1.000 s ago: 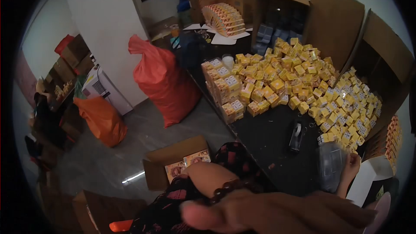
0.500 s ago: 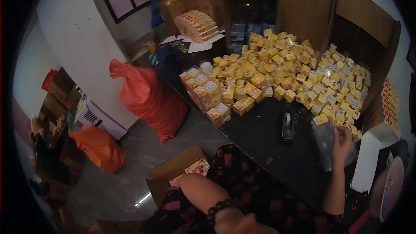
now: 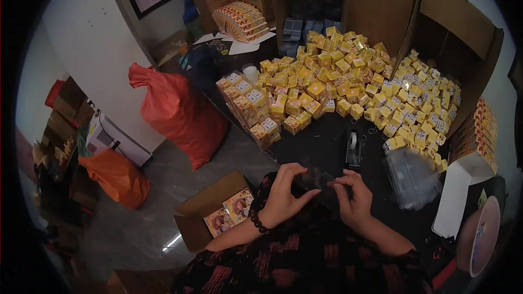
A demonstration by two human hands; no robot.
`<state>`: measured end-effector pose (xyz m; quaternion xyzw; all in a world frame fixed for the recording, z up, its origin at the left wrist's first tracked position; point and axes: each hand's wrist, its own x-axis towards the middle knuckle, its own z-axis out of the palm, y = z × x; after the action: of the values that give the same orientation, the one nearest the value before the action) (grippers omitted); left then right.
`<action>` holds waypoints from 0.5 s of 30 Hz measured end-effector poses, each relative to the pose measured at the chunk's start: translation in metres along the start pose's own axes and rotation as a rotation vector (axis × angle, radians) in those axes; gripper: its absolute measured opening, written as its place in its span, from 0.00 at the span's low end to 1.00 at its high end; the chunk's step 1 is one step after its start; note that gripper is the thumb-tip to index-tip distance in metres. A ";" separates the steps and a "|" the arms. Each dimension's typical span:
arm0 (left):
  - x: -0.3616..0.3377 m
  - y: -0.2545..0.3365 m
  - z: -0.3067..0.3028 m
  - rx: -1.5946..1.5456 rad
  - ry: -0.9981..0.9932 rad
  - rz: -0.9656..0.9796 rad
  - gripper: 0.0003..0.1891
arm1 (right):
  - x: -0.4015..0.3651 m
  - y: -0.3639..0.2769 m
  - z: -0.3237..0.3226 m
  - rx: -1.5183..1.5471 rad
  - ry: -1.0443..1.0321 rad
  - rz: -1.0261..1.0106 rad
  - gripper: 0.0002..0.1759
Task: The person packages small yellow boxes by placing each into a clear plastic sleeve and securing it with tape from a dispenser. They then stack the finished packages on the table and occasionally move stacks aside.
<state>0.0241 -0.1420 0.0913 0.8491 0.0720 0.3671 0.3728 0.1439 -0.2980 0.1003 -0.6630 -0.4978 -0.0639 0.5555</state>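
Note:
My left hand (image 3: 284,195), with a dark bead bracelet at its wrist, is curved around one side of a clear plastic piece (image 3: 321,181) above the table's near edge. Thumb and index finger of my right hand (image 3: 354,196) pinch the other side of that piece. Just beyond the hands stands a black tape dispenser (image 3: 354,149). Right of my right hand lies a stack of clear plastic sleeves (image 3: 412,178). A big heap of small yellow boxes (image 3: 348,71) covers the back of the black table.
Packed yellow boxes (image 3: 248,106) stand at the table's left edge. An open carton (image 3: 188,223) with printed packs is at lower left. Red (image 3: 177,111) and orange (image 3: 117,179) bags rest on the floor. Large cartons (image 3: 378,11) stand behind; a pink round container (image 3: 485,237) is at right.
My right hand has moved left from the clear sleeves to in front of my body. My left hand has come up to meet it, and a clear plastic piece is now between them.

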 end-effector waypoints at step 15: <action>-0.028 -0.019 -0.023 -0.328 -0.493 -0.176 0.05 | 0.002 0.050 0.009 1.062 -1.052 1.215 0.22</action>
<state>-0.0091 -0.1266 0.0727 0.8316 -0.0078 0.1229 0.5415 0.1775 -0.2841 0.0642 -0.4135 -0.2190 0.7738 0.4270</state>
